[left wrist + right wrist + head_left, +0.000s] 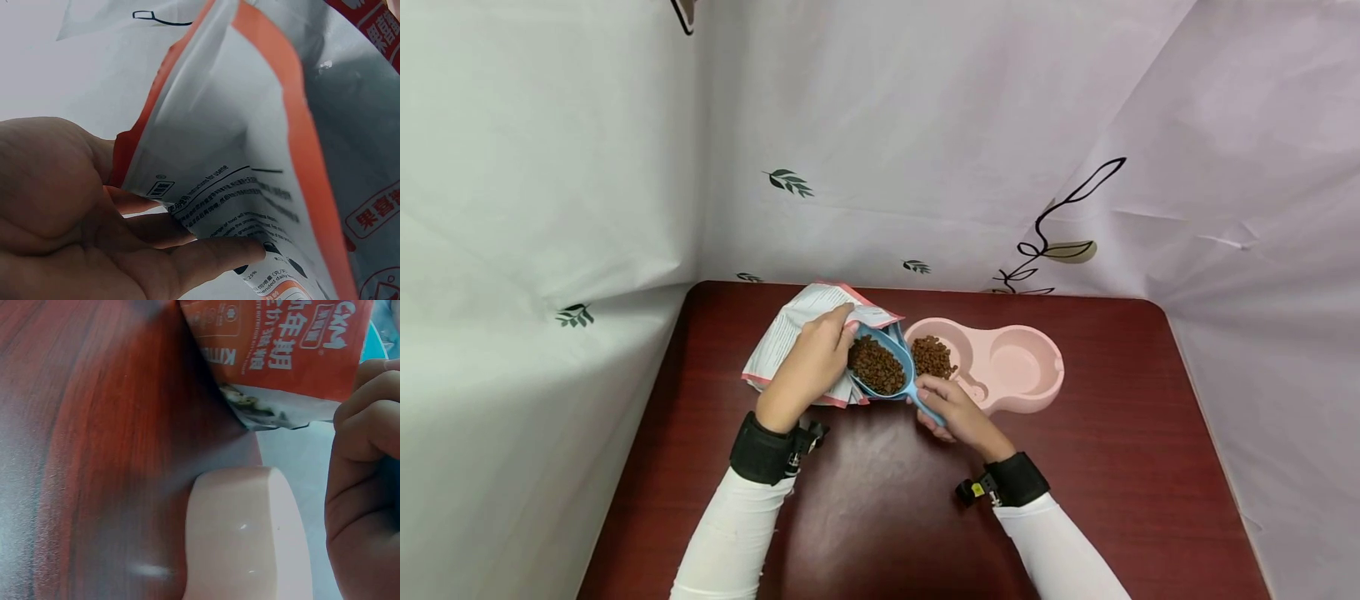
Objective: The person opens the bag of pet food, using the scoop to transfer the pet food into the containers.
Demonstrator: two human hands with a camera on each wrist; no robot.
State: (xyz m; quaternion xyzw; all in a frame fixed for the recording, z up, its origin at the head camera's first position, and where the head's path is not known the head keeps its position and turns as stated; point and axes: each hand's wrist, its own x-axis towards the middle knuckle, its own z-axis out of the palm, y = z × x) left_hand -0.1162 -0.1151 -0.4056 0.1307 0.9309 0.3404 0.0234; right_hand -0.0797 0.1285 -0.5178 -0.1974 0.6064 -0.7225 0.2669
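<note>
My left hand [816,354] holds the torn top edge of a white and red pet food bag [786,337], which lies tipped with its mouth toward the right. In the left wrist view, fingers [206,259] reach along the printed side of the bag. My right hand [958,412] grips the handle of a blue scoop [912,387], its fingers curled round it. Brown kibble [877,365] fills the scoop, which sits at the bag's mouth. Just right of it stands a pink double bowl [985,343]; its left hollow contains some kibble [932,357], and no food shows in the right one.
All this is near the back of a dark red wooden table [1120,450]. White cloth [880,167] with leaf prints hangs behind and at both sides. The bowl's pale side wall [231,531] stands close to the right hand in the right wrist view.
</note>
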